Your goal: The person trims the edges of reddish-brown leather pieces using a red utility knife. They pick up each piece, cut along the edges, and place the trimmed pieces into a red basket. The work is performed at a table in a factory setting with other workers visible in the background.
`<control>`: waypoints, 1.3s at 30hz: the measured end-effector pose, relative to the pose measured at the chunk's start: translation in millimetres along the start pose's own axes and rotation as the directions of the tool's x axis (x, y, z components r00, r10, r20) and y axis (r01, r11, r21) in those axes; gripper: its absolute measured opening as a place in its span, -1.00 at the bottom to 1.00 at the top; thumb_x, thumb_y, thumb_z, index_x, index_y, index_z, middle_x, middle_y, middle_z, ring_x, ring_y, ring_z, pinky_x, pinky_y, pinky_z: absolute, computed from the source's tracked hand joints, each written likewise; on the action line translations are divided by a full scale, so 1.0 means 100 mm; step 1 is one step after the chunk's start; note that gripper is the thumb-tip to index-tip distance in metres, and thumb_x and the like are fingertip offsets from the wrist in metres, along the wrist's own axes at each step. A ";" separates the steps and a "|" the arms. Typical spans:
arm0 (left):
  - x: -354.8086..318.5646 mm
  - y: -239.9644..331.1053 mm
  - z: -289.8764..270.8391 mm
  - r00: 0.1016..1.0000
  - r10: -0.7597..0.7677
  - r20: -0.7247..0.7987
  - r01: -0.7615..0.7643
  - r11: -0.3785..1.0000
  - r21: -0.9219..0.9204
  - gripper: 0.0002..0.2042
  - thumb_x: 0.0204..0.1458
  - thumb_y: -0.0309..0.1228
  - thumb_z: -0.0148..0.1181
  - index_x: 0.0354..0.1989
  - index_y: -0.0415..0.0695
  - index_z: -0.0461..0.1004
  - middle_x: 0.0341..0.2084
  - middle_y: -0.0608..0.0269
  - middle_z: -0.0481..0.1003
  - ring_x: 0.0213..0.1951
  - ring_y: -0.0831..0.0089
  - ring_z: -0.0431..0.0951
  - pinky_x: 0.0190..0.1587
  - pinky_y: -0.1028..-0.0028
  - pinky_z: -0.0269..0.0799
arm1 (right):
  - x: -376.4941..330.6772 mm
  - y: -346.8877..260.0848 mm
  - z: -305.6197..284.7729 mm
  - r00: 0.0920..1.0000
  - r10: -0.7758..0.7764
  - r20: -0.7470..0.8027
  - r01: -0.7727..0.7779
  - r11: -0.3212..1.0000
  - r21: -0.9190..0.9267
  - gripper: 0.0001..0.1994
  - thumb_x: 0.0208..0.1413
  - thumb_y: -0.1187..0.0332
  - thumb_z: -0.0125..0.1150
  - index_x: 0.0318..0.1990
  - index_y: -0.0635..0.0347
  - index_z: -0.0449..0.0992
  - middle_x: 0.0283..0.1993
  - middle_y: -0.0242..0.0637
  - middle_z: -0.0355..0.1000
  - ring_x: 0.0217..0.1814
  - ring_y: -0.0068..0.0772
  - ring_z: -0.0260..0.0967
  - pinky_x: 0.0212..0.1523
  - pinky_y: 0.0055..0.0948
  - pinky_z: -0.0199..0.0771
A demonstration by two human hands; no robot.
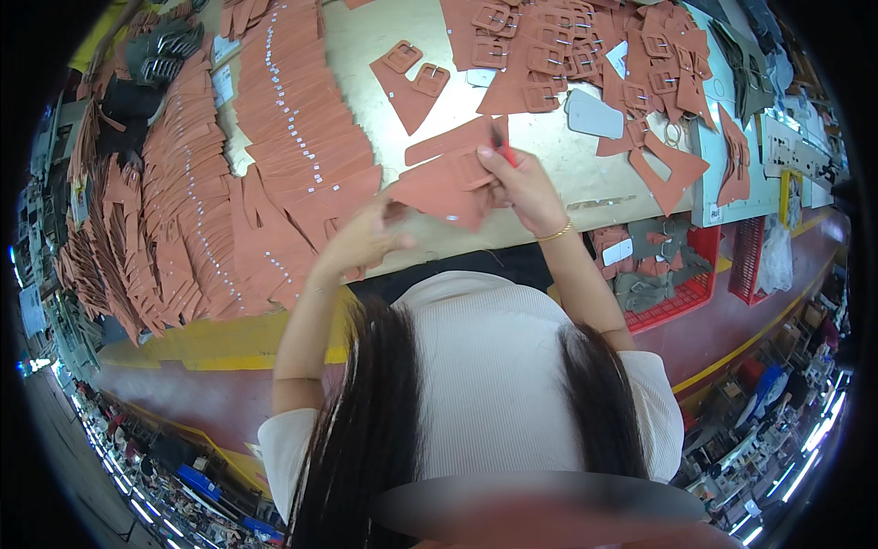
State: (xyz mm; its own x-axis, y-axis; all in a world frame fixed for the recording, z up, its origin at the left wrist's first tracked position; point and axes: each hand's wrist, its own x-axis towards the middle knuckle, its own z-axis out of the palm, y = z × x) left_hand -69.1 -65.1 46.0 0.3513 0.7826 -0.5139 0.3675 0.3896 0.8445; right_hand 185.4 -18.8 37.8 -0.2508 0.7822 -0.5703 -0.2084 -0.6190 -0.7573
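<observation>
Both hands meet over the table's near edge. My left hand [364, 240] grips the lower corner of a terracotta leather piece [437, 190] with a square buckle on it. My right hand [517, 181] pinches the piece's upper side and holds a small red tool [502, 146] against it. A second strip of the same leather [448, 142] lies just above the held piece. A gold bracelet [554, 234] circles my right wrist.
Rows of overlapping terracotta leather pieces [293, 128] cover the table's left side. A heap of buckled pieces [567, 46] and a grey tag [594, 116] lie at the far right. Red baskets [681, 288] hold more pieces under the table edge. Dark buckles [165, 50] sit far left.
</observation>
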 end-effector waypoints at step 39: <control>1.42 0.07 -0.49 0.831 0.393 -0.393 -0.136 0.829 0.542 -0.62 -0.09 -0.36 0.29 -0.06 -0.23 0.49 -0.20 -0.02 0.47 -0.14 0.18 0.49 -0.07 0.28 0.40 | 0.78 0.14 -0.01 0.730 -0.521 0.442 0.426 -0.159 -0.891 -0.66 -0.08 0.32 0.32 -0.07 -0.01 0.54 -0.08 -0.40 0.36 0.03 -0.28 0.28 0.02 -0.12 0.25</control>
State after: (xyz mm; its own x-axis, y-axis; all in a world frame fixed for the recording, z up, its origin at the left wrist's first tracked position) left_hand -58.7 72.3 -13.1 0.0977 0.9946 -0.0355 0.7234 -0.0465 0.6889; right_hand 163.6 33.9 -17.5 -0.4921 0.8623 0.1192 0.7685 0.4947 -0.4059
